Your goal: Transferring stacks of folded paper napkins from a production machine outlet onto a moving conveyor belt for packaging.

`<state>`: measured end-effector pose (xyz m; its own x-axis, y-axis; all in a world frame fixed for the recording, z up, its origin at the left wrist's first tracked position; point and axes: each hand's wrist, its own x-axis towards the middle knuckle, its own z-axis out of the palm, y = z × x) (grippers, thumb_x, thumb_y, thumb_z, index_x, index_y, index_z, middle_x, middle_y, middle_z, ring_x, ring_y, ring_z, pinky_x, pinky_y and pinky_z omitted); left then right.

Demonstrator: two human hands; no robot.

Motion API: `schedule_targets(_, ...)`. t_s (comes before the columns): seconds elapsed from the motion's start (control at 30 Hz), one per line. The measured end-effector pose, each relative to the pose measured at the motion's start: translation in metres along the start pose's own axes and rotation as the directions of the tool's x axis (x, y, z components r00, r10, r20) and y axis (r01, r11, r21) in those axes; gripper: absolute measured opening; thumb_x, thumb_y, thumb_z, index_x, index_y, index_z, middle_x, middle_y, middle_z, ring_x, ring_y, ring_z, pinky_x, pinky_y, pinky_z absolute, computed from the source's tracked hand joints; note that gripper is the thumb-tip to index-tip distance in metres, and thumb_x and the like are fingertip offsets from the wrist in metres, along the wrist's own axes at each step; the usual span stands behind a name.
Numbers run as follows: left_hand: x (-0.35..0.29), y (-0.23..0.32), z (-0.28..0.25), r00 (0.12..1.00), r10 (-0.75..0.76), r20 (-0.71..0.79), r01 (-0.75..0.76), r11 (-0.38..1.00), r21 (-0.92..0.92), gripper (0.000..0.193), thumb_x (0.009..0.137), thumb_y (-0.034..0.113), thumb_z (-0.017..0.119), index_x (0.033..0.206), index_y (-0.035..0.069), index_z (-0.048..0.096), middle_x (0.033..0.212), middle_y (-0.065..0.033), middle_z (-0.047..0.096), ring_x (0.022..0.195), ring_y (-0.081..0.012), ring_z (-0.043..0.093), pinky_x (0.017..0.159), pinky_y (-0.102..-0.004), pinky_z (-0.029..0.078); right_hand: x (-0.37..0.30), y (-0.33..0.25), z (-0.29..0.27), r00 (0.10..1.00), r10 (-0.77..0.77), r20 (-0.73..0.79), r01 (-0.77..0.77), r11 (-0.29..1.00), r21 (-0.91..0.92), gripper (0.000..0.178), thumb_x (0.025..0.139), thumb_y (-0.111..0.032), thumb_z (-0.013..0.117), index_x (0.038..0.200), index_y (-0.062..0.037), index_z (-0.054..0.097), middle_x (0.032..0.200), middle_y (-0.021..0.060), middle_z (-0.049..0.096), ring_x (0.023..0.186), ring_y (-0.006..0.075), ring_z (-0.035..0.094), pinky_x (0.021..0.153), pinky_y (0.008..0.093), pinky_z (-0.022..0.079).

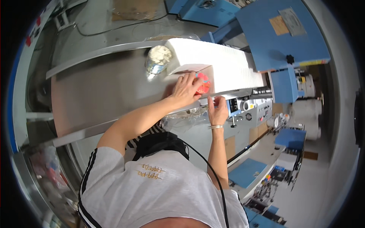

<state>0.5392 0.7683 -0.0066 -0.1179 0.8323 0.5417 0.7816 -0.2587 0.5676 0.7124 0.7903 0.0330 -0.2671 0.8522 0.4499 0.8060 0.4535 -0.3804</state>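
Left hand (184, 90) on red piece (204, 86); right hand (218, 111) by tray edge (83, 133)

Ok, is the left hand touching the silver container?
Apart. The head view shows a strip of bare metal tabletop between the left hand and the silver container.

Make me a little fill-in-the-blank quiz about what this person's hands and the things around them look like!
The hand touching the red round item is the ____ one.
Bracelets circle the ____ wrist.
The long stack beyond the hands is coloured ____.
The shirt has sleeve stripes coloured ____.

Missing words: left; right; white; black.
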Motion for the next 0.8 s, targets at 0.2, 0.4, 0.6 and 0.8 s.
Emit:
schedule_targets(0.2, 0.001, -0.006, 0.0, 0.996, -0.016, 0.086, 0.026, 0.993, -0.118, 0.073, 0.066, 0.023, 0.078, 0.129, 0.012, 0.043, 0.122, -0.0207, 0.043, 0.11, -0.0393, 0.047, 0.087, -0.0471, 0.045, -0.002, 0.006, 0.014, 0.978, 0.204, 0.033, -0.206, 0.976, 0.071, 0.029, 0.082, -0.031, 0.069, 0.072, -0.0051, 0.059, 0.07, 0.0126, 0.064, 0.064, 0.0304, 0.063, 0.057, 0.0388, 0.049)
schedule_targets(0.4, -0.001, -0.013, 0.008, 0.996, 0.037, 0.076, -0.024, 0.985, -0.171, 0.07, 0.071, 0.023, 0.077, 0.131, 0.01, 0.044, 0.129, -0.0244, 0.04, 0.113, -0.0422, 0.044, 0.094, -0.0472, 0.042, 0.003, 0.008, 0.017, 0.967, 0.252, 0.017, -0.253, 0.965, 0.066, 0.028, 0.084, -0.035, 0.064, 0.078, -0.0074, 0.067, 0.074, 0.0134, 0.066, 0.069, 0.033, 0.064, 0.061, 0.0401, 0.05)
schedule_targets(0.6, 0.0, -0.023, 0.024, 0.997, 0.073, 0.027, -0.068, 0.984, -0.165, 0.07, 0.069, 0.022, 0.078, 0.13, 0.008, 0.047, 0.132, -0.0241, 0.04, 0.116, -0.042, 0.044, 0.096, -0.0467, 0.039, 0.005, 0.017, 0.023, 0.983, 0.179, -0.044, -0.177, 0.983, 0.037, 0.025, 0.084, -0.034, 0.063, 0.079, -0.0101, 0.069, 0.075, 0.0116, 0.066, 0.068, 0.0316, 0.064, 0.058, 0.0399, 0.051)
schedule_targets(0.8, 0.002, -0.03, 0.02, 0.992, 0.124, 0.035, -0.119, 0.987, -0.105, 0.075, 0.07, 0.026, 0.078, 0.134, 0.009, 0.043, 0.132, -0.0252, 0.04, 0.118, -0.0435, 0.043, 0.097, -0.047, 0.039, -0.004, 0.012, 0.014, 0.96, 0.276, 0.055, -0.281, 0.95, 0.137, 0.029, 0.081, -0.04, 0.065, 0.076, -0.0117, 0.068, 0.073, 0.0099, 0.066, 0.066, 0.03, 0.064, 0.058, 0.0392, 0.051)
